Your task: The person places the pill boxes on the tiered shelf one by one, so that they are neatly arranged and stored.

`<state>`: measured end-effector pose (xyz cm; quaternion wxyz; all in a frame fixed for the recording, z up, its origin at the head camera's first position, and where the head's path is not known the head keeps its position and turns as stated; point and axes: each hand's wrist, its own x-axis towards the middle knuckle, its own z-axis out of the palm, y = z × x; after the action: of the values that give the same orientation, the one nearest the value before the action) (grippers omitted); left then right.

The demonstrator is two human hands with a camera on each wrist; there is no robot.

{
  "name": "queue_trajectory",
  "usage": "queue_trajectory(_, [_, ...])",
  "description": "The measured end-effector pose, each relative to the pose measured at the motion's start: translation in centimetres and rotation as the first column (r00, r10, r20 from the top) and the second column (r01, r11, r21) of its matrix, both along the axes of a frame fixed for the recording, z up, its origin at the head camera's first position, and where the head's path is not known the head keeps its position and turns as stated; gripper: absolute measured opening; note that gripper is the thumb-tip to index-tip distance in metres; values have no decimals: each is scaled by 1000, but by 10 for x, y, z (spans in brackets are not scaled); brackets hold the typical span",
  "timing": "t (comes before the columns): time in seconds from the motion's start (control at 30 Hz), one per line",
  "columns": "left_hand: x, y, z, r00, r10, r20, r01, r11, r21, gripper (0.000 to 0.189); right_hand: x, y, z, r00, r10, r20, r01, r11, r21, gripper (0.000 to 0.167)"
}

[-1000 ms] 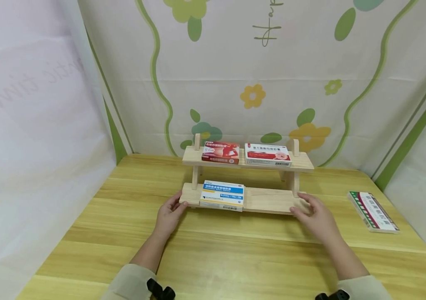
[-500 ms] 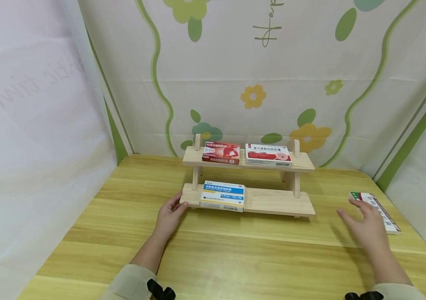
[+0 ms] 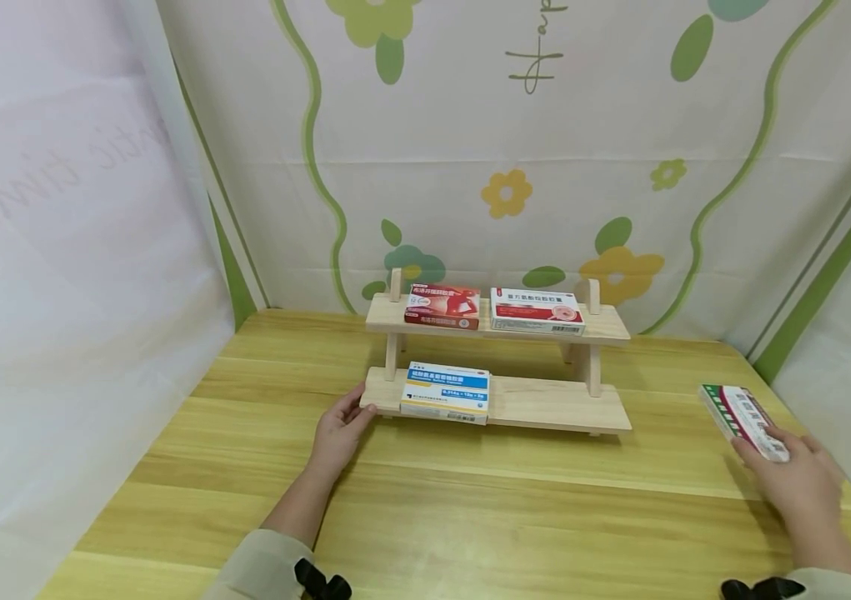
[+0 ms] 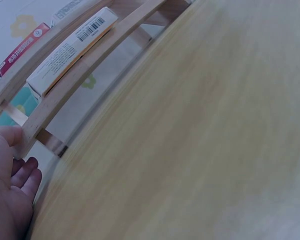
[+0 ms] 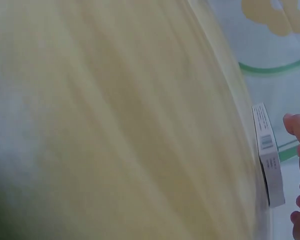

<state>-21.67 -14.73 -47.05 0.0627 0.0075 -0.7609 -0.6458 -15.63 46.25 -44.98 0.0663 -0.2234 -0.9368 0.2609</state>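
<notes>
My left hand holds the left end of the lower board of a two-tier wooden rack. In the left wrist view its thumb lies on the board's end and the fingers are below. At the right, my right hand grips the near end of a white, maroon and green medicine box, thumb at its left side and fingers over its right. The right wrist view shows the box's barcode side, with contact not visible there. A white-and-blue medicine box lies on the lower board.
A red medicine box and a white-and-red one lie side by side on the rack's upper board. The rack stands on a wooden table. White patterned cloth surrounds the table's back and sides.
My right hand has left the rack's right end, moved right and taken hold of the maroon-and-green medicine box, which has turned slightly. The left hand stays at the rack's left end.
</notes>
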Motion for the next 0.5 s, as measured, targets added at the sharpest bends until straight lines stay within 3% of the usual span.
queue_trajectory(0.2, [0,0,0,1000,-7,7,7,1000,4,50,2,9,-9,993,-74,90,75,997,-2,93])
queue_trajectory(0.5, [1,0,1,1000,-6,5,6,1000,9,50,2,11,-9,982,-66,177,68,998,-4,97])
